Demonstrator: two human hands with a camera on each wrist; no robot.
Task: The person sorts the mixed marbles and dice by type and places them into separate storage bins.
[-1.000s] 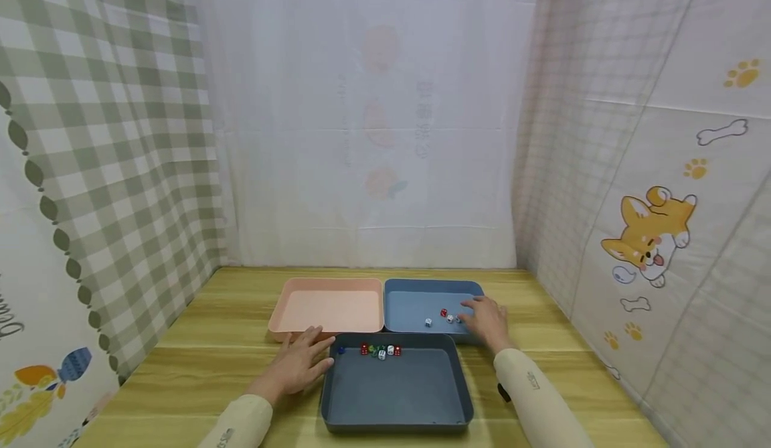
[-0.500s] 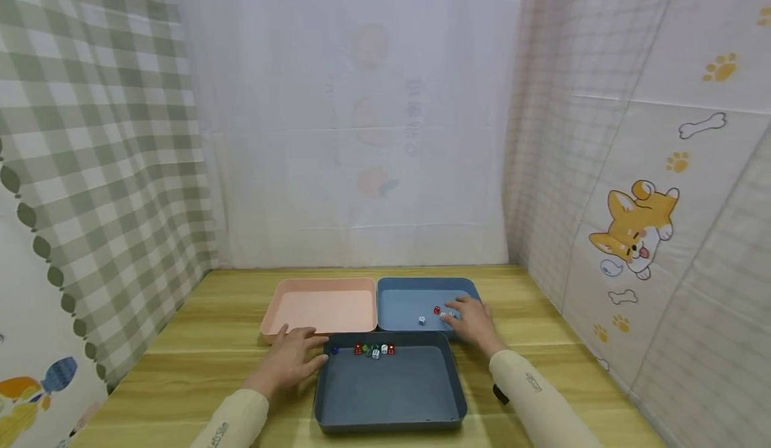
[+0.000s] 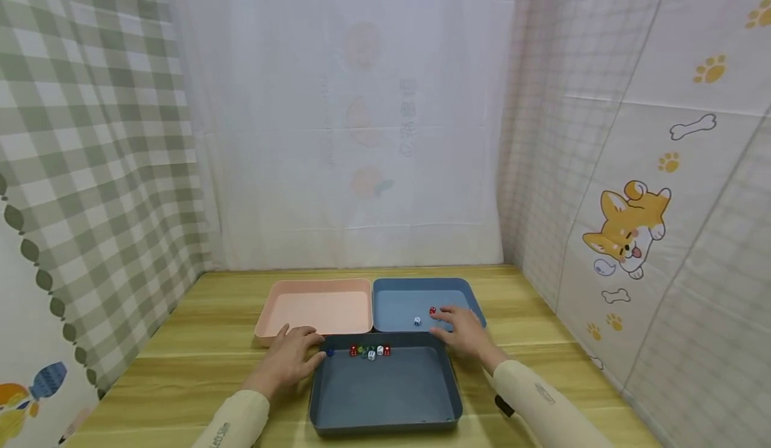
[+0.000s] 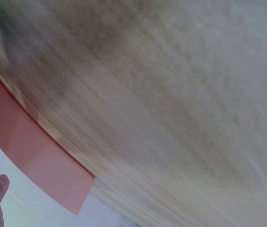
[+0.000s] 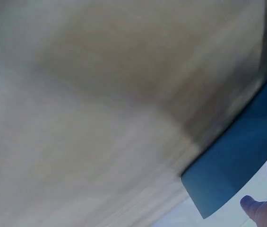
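Note:
My right hand [image 3: 464, 333] hovers over the near right part of the blue tray [image 3: 415, 287], thumb and fingers apart. A red die [image 3: 432, 311] lies just beyond its fingertips, and a white die [image 3: 417, 321] lies further left. Whatever is under that hand is hidden. Beside the left rim of the dark grey tray [image 3: 385, 394] is my left hand [image 3: 288, 357], its fingers relaxed and holding nothing visible. Along the grey tray's far side sit several dice: a blue die [image 3: 330, 352], red dice [image 3: 353, 351], green ones, and a white die [image 3: 371, 355].
A pink tray [image 3: 319, 304] stands back left, side by side with the blue one. All three trays rest on a wood-patterned table [image 3: 181, 367]. A small black object [image 3: 504, 406] shows by the right sleeve. Curtains [image 3: 355, 120] hang behind and on both sides.
My right hand has shifted left and nearer, from the blue tray's right side to its front edge. White dice by the red one are no longer plainly visible. The left hand barely moved.

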